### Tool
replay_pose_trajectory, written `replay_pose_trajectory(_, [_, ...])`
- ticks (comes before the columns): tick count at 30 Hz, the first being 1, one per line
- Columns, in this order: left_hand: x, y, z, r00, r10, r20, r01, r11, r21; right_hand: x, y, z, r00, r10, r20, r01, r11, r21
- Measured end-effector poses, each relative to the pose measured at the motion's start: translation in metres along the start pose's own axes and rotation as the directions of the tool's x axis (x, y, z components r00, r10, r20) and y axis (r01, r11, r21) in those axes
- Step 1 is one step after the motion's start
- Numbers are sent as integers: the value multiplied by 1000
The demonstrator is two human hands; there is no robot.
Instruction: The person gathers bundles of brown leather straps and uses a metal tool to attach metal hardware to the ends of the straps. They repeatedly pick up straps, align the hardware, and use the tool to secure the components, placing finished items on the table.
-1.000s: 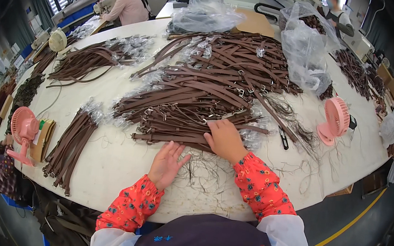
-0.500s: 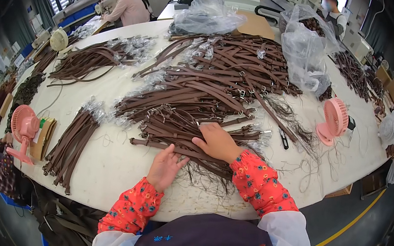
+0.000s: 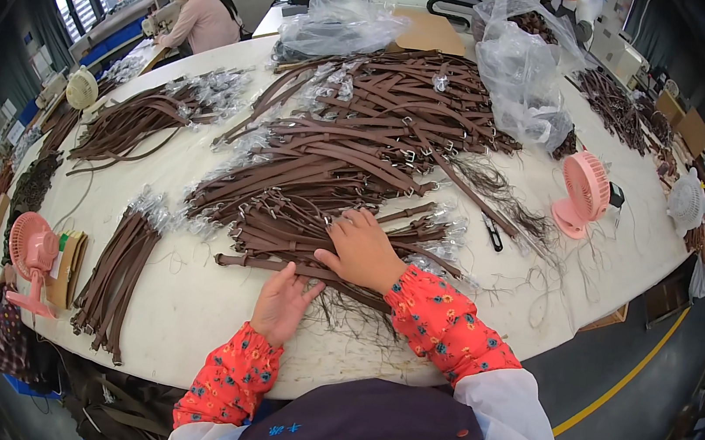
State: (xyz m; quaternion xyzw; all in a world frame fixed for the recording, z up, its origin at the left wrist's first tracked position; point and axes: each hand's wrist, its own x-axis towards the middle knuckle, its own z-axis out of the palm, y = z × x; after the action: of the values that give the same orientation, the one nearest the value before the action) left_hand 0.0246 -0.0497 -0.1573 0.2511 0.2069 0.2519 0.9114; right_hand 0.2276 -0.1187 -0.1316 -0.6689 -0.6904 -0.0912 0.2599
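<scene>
Brown leather straps with metal buckles (image 3: 280,233) lie in a near bundle before me. My right hand (image 3: 362,252) rests palm down on top of this bundle, fingers stretched over the straps and thumb pointing left. At the bundle's near edge my left hand (image 3: 278,306) is turned partly up with its fingers apart. Its fingertips are beside a single strap (image 3: 255,263) that lies along the front; whether they touch it I cannot tell. Dark loose threads (image 3: 358,316) stick out beneath the bundle.
A larger strap heap (image 3: 419,105) spreads behind, with clear plastic bags (image 3: 523,83) by it. Another strap bundle (image 3: 119,275) lies left. Pink fans stand left (image 3: 33,256) and right (image 3: 583,191). Black-handled snips (image 3: 492,234) lie right. A person (image 3: 197,16) sits at the far left.
The whole view has shifted slightly, so the table's things appear further left. Both hands keep nearly the same place at the near bundle, and nothing is visibly picked up.
</scene>
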Motion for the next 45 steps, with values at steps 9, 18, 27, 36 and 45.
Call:
replay_pose_trajectory(9, [2,-1,3,999,-17,30,17,1000,20,39,11,4,841,199,502,-347,912,220])
replay_pose_trajectory(18, [18,6,18,997,-62,38,60,997,52,63,34,-9,557,-226,799,-499,678,540])
replay_pose_trajectory(27, [15,19,102,940,257,226,-333,840,429,47,1,-129,887,-126,443,-164,813,558])
replay_pose_trajectory(36, [-2,106,244,784,350,513,-606,614,506,80,-29,-238,998,11,-57,31,728,685])
replay_pose_trajectory(45, [12,99,206,875,169,454,-433,691,578,64,-20,-184,992,78,99,-120,351,929])
